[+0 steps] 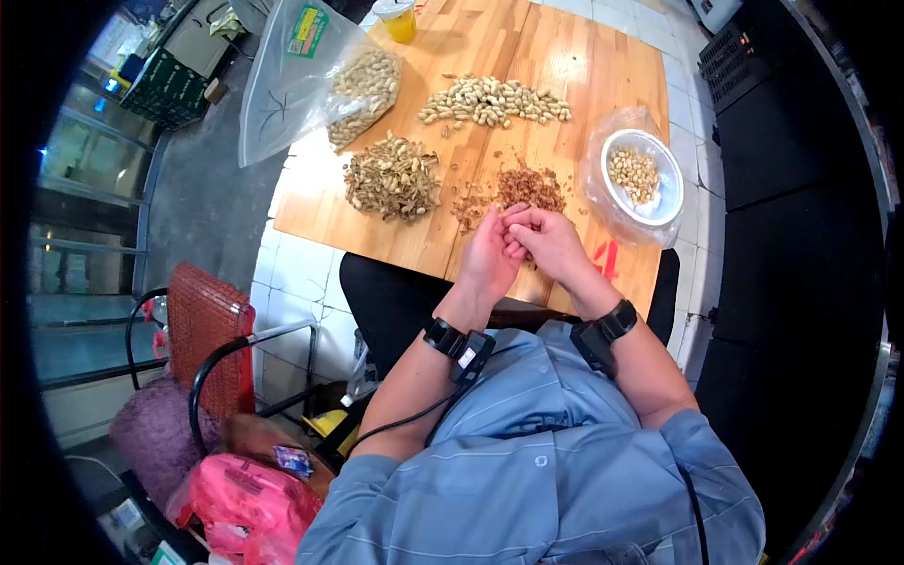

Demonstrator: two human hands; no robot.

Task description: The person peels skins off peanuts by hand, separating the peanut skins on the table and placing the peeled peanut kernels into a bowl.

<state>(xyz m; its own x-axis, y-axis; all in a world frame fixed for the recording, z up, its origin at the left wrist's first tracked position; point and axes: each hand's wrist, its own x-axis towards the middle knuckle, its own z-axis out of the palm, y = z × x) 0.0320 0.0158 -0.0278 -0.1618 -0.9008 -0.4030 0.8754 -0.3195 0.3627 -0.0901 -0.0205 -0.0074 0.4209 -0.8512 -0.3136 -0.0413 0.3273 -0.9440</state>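
My left hand (491,252) and my right hand (554,243) meet at the near side of the wooden table, fingertips touching. Both have their fingers curled in; whatever lies between them is too small or hidden to make out. Just beyond the fingers spreads a heap of reddish peanut skins (529,185). To the left is a pile of empty peanut shells (392,177). Farther back lies a row of unshelled peanuts (493,100). On the right, a white bowl (671,196) lined with a clear plastic bag holds pale peeled peanut kernels (633,173).
A clear plastic bag (363,89) of unshelled peanuts lies at the table's left edge. Behind it stands a cup of yellow drink (399,23). A red woven chair (209,339) and a pink bag (250,504) are at the lower left. Dark cabinets (800,273) line the right.
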